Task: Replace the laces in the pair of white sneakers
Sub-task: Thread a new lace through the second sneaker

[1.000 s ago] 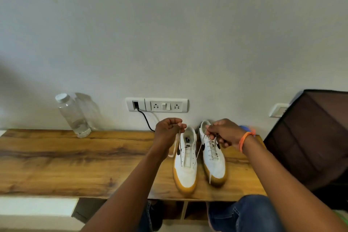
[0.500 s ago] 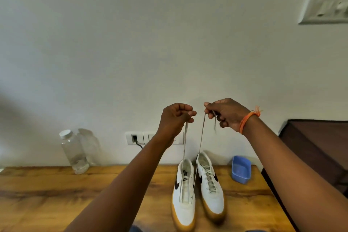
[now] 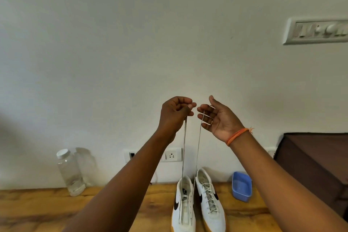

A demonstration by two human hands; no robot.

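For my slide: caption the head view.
Both hands lift a lace from the left sneaker.

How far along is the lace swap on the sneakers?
Done: the left sneaker has its eyelets nearly bare. In hand: its lace is drawn up in two strands, one pinched by the left hand, one lying across the fingers of the right hand. Left: the right sneaker is still fully laced; no new laces are visible.

Bottle (image 3: 70,172) far left, blue tub (image 3: 241,186) beside sneakers (image 3: 199,205).
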